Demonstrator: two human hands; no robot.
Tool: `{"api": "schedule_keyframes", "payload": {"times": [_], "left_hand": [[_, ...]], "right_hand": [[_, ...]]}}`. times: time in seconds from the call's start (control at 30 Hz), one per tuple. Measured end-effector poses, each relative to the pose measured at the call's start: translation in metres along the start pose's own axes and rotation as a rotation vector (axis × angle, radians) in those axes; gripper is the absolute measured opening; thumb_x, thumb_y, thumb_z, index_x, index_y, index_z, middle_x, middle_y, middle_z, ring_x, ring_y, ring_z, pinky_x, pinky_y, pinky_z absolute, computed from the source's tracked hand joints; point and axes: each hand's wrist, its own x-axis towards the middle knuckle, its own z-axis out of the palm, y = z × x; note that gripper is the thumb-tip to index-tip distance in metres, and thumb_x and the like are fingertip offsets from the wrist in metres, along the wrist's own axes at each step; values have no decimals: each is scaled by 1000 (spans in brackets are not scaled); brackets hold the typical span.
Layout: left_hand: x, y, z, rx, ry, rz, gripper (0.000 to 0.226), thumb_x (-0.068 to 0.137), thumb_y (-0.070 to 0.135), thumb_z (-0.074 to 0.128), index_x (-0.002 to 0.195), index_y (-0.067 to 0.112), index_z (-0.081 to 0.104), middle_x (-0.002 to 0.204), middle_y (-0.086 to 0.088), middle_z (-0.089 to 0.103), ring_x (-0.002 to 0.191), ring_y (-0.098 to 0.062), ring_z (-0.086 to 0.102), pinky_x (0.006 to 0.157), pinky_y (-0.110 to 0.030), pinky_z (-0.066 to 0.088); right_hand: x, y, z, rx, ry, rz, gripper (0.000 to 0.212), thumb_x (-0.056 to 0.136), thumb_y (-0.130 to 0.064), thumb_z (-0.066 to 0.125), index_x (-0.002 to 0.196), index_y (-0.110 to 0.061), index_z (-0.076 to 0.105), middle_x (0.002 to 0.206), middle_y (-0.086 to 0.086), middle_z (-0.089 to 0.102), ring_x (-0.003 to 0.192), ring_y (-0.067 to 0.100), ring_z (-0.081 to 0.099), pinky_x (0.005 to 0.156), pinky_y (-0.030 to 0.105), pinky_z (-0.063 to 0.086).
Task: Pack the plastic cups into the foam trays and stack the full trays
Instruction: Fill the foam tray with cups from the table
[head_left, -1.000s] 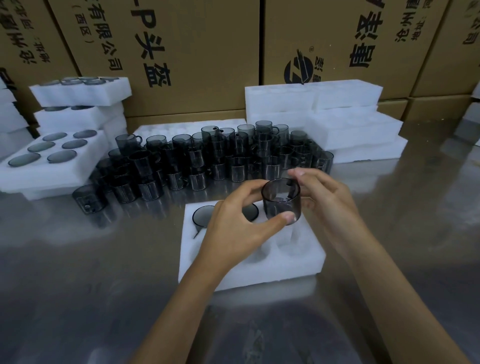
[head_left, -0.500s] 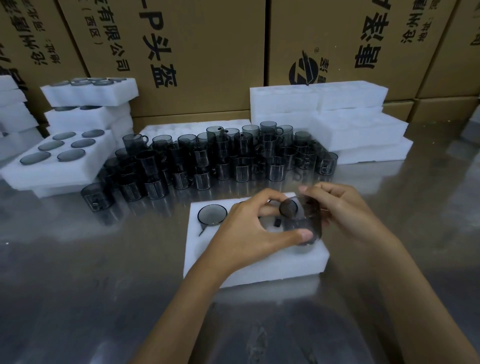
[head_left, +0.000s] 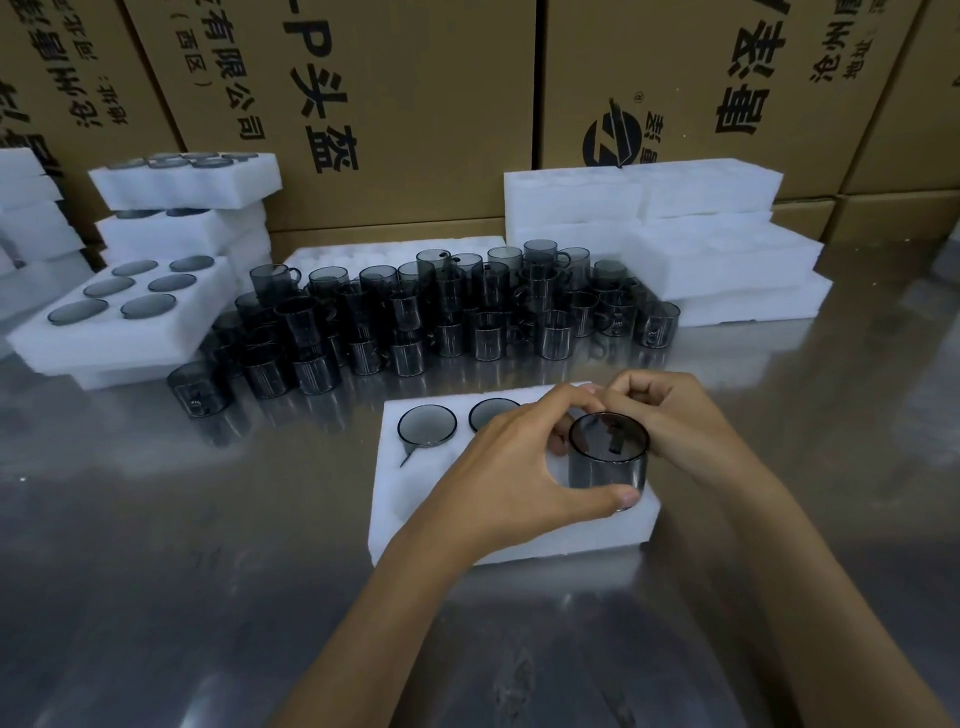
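A white foam tray (head_left: 431, 499) lies on the steel table in front of me. Two smoky plastic cups sit sunk in its far holes, one (head_left: 427, 425) at the far left and another (head_left: 491, 413) beside it. My left hand (head_left: 511, 478) and my right hand (head_left: 675, 423) both grip a third dark cup (head_left: 608, 462), which stands upright and partly lowered into a hole at the tray's near right. My left thumb presses the cup's near side. Behind the tray stands a crowd of several loose cups (head_left: 447, 317).
Filled trays (head_left: 119, 312) and a stack of them (head_left: 187, 202) stand at the left. Empty foam trays (head_left: 665, 239) are piled at the back right, one flat tray (head_left: 363, 257) lies behind the cups. Cardboard boxes (head_left: 395, 104) wall off the back. Bare steel table (head_left: 208, 597) lies near me.
Both hands have brought the cup down from above the tray and to the right, into a hole at the tray's near right. The view has shifted slightly.
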Motion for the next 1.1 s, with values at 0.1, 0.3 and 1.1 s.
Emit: {"api": "schedule_keyframes", "payload": {"times": [0.1,0.3,1.1], "left_hand": [[0,-1,-1,6,7,8,65,64,66,77,119,50,48,109,28,60,104,6,55,88,-23,49],[1,-3,-1,30,12,14,67,67,62,78,125,48,47,114,31,59,106,9,53,90,-22,48],[0,-11,-2,23,-12,5,52,73,60,77,117,39,58,116,43,46,115,26,32,88,6,24]], "right_hand": [[2,3,2,6,19,13,33,93,-16,68,70,6,60,45,-12,51,39,-2,45,42,6,32],[3,6,6,40,76,11,41,91,-24,72,79,14,62,48,-6,53,39,-1,46,41,7,33],[9,22,7,-135,128,45,22,82,-24,80,90,-10,65,99,10,61,83,19,56,81,35,49]]}}
